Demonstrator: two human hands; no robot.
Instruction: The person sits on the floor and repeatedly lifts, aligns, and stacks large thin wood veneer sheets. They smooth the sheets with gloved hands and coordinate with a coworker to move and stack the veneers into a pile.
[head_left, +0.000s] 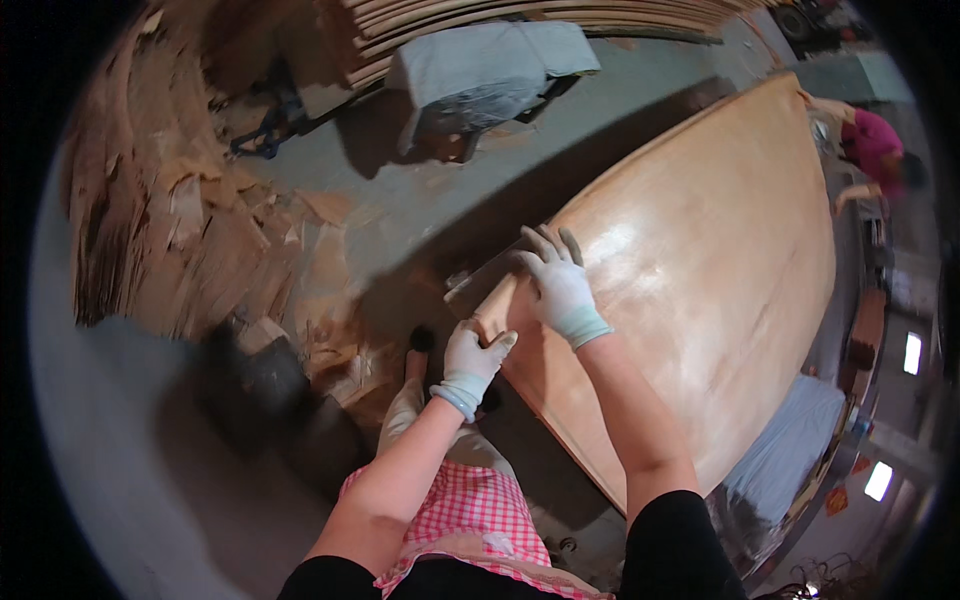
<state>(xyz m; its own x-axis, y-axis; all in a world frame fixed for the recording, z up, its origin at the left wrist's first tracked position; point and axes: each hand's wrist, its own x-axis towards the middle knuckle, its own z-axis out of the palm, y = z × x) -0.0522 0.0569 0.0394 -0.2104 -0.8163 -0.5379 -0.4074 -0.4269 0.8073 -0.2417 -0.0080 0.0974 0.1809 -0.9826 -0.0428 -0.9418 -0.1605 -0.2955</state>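
Observation:
A large, thin, light-brown wood veneer sheet [720, 250] lies across a stack at the right, its surface slightly wavy and shiny. Both my hands wear white gloves with greyish fingertips. My left hand [474, 362] grips the near left corner of the sheet, thumb on top and the other fingers partly hidden. Farther along the left edge, my right hand [562, 285] rests on the veneer with its fingers spread toward the edge. Between the two hands the corner part of the sheet bends up a little.
Torn veneer pieces [190, 230] heap up on the floor at left. A plastic-covered stack [490, 75] stands at the back, before long piled sheets [540, 12]. Another person in a pink top [876, 145] is at the sheet's far end. Grey plastic [785, 445] covers something at right.

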